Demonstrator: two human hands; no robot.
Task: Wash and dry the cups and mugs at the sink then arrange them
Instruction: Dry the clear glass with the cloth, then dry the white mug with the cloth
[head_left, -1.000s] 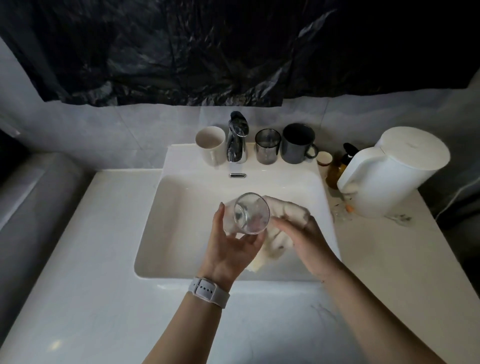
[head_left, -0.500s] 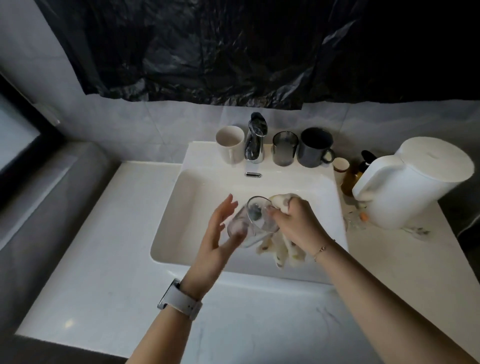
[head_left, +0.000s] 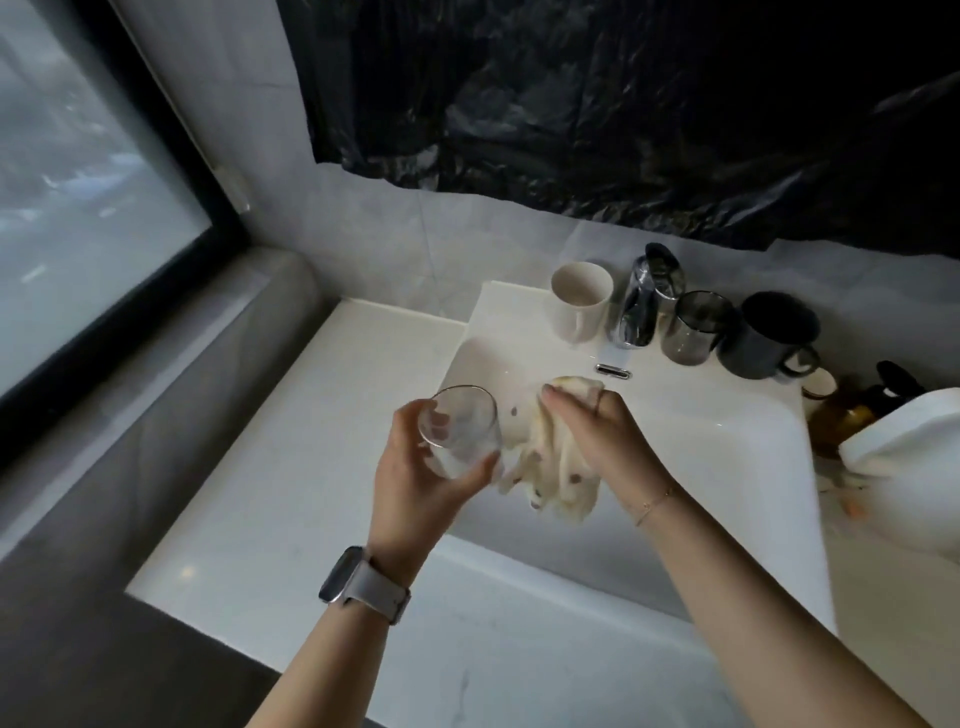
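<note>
Left hand (head_left: 415, 483) grasps a clear drinking glass (head_left: 460, 431), fingers and thumb curled round its lower body, mouth tilted up toward the camera. The glass is held above the left edge of the white rectangular sink (head_left: 727, 467), over the border with the white counter (head_left: 291, 467). A pale grey-strapped wristwatch (head_left: 363, 584) sits on the left wrist.

Right hand (head_left: 597, 431) is clenched on a cream patterned cloth (head_left: 545, 478), which hangs bunched below the palm, above the basin and just right of the glass. A thin chain bracelet (head_left: 652, 504) circles the right wrist.

On the far rim of the sink, from left to right, stand a cream ceramic mug (head_left: 579, 306), a chrome tap (head_left: 647, 301), a smoked-glass tumbler (head_left: 696, 327) and a dark grey handled mug (head_left: 769, 335), all upright. At the right stand a white electric kettle (head_left: 909, 441), partly out of view, and an amber bottle (head_left: 844, 415). Black plastic sheeting (head_left: 623, 104) covers the far wall; a frosted window (head_left: 78, 182) lies at the left.
</note>
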